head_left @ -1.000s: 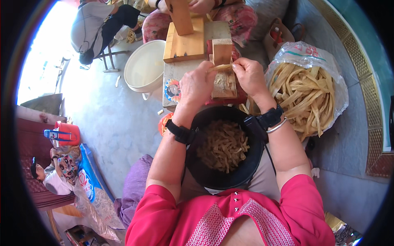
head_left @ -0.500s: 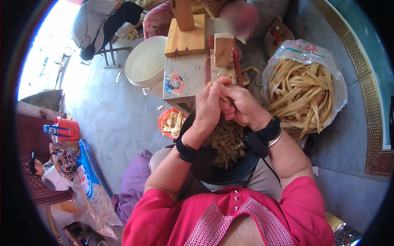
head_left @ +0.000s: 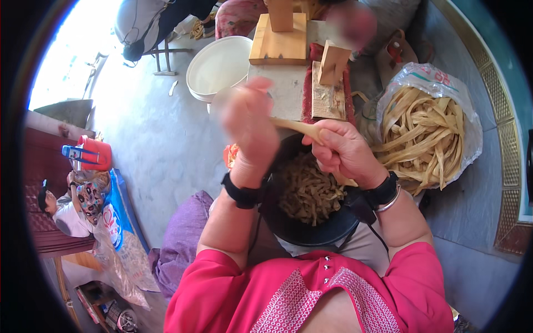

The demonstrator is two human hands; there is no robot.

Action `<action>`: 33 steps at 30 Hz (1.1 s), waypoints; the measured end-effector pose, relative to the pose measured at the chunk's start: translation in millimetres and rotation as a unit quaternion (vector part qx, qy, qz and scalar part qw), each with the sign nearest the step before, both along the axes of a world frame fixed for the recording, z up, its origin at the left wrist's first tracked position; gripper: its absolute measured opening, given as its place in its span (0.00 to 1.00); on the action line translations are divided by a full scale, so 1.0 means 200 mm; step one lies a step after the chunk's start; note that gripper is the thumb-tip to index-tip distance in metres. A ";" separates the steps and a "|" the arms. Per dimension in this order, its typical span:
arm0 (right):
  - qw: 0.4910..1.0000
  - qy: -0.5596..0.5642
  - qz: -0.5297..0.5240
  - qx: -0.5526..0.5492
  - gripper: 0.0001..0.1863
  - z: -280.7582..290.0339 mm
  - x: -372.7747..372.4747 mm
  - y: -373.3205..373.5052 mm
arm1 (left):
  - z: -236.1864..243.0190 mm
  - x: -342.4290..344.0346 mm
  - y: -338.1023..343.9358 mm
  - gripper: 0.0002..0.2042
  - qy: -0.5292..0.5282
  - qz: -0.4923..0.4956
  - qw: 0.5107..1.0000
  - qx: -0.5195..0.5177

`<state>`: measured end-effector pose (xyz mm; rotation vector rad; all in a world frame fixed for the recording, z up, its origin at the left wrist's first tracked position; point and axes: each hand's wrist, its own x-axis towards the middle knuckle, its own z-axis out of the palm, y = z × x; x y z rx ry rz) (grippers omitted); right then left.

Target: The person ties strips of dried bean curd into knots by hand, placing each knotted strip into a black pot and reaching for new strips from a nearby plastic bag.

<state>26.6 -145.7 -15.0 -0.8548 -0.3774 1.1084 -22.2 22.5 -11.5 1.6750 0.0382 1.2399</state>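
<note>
A pale yellow, ribbon-like strip stretches from beside my left hand to my right hand, whose fingers are closed on it. Motion smears my left hand's fingers, so their grip is unclear. Below both hands, a black bowl in my lap holds short cut pieces. Just beyond them, a wooden board with an upright block lies on red cloth on a low bench. To the right, a clear plastic bag is full of long yellowish strips.
A white tub, a wooden stand, a red bucket, a purple sack and a blue bag are around me. A co-worker in dark trousers is at the upper left; another person is at the left.
My hands came down from the block and together, then separated: my left hand is now further up and left, my right lower, with the strip between them. The view has shifted slightly.
</note>
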 end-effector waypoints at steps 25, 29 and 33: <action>0.989 -0.099 0.002 -0.110 0.07 0.01 0.08 -0.10 | -0.02 -0.07 -0.19 0.04 0.256 -0.109 0.949 0.150; 0.958 -0.254 -0.089 -0.095 0.08 0.02 0.03 -0.08 | -0.02 -0.06 -0.16 0.05 0.410 -0.161 0.896 -0.061; 0.998 -0.031 -0.009 -0.061 0.08 -0.03 0.07 -0.11 | -0.01 -0.06 -0.15 0.02 0.394 -0.148 0.907 -0.012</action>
